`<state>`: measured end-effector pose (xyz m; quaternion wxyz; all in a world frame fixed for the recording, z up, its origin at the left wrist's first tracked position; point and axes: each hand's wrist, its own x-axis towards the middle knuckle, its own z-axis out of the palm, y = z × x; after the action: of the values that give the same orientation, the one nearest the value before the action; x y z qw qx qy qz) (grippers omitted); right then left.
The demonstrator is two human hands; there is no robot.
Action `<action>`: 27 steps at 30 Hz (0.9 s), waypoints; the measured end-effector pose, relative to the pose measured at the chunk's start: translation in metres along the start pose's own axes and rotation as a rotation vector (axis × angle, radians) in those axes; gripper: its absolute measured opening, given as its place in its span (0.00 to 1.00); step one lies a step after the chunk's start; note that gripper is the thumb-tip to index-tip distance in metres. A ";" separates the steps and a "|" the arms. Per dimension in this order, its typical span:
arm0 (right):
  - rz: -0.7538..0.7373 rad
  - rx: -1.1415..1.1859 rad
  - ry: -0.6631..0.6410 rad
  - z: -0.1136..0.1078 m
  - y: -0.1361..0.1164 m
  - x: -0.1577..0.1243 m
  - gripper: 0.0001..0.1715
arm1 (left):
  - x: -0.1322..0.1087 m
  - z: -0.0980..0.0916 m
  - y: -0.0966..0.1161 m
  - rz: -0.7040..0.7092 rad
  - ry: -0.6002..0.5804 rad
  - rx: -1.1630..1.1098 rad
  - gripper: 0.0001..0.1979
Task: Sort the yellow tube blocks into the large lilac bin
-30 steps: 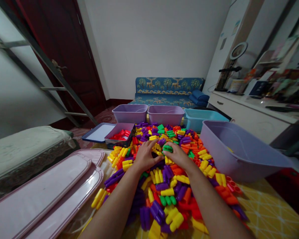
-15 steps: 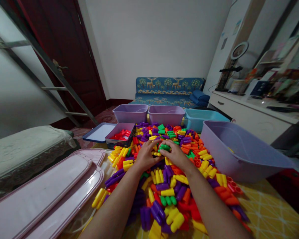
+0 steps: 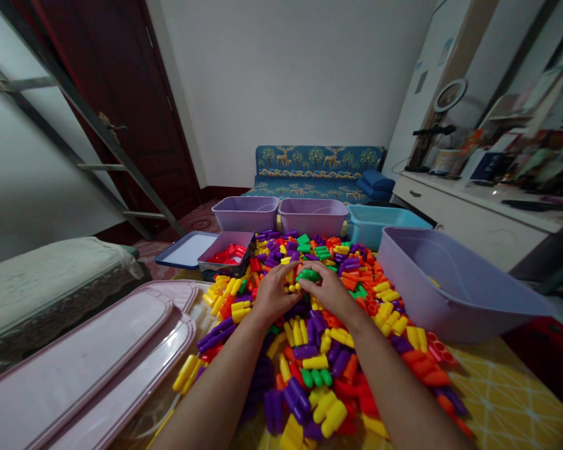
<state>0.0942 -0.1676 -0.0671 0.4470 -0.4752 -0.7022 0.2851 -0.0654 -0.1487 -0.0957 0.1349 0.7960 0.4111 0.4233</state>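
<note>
My right hand (image 3: 331, 290) is closed round a green plastic toy block (image 3: 308, 275) with rounded knobs, thumb on its near side. My left hand (image 3: 274, 292) is curled round a yellow toy block (image 3: 291, 285), whose small rounded ends show between the fingers. The two hands almost meet, and the green and yellow pieces lie close together; whether they are joined I cannot tell. Under and around both hands spreads a heap of plastic blocks (image 3: 316, 328) in purple, yellow, orange, red and green.
Behind the heap stand two purple tubs (image 3: 246, 215) and a turquoise tub (image 3: 389, 225). A larger purple tub (image 3: 450, 287) is at the right. Left are a box with red pieces (image 3: 223, 272), a white-and-blue lid (image 3: 185, 250) and pink lids (image 3: 84, 362). Yellow cloth (image 3: 511, 387) covers the table.
Both hands stay over the middle of the heap. The fingers have shifted slightly, and the green and yellow pieces have turned a little between them.
</note>
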 end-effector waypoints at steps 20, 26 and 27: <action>0.131 0.238 0.096 0.004 0.012 0.002 0.18 | 0.002 -0.003 -0.003 -0.092 0.181 -0.126 0.15; 0.258 0.351 0.131 0.006 0.004 0.000 0.18 | 0.002 -0.004 -0.005 -0.106 0.202 -0.108 0.12; 0.261 0.354 0.143 0.006 0.004 0.000 0.17 | 0.002 -0.004 -0.005 -0.101 0.208 -0.097 0.12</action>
<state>0.0901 -0.1658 -0.0728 0.5312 -0.4951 -0.5404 0.4250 -0.0703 -0.1440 -0.0952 0.1510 0.7186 0.4416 0.5155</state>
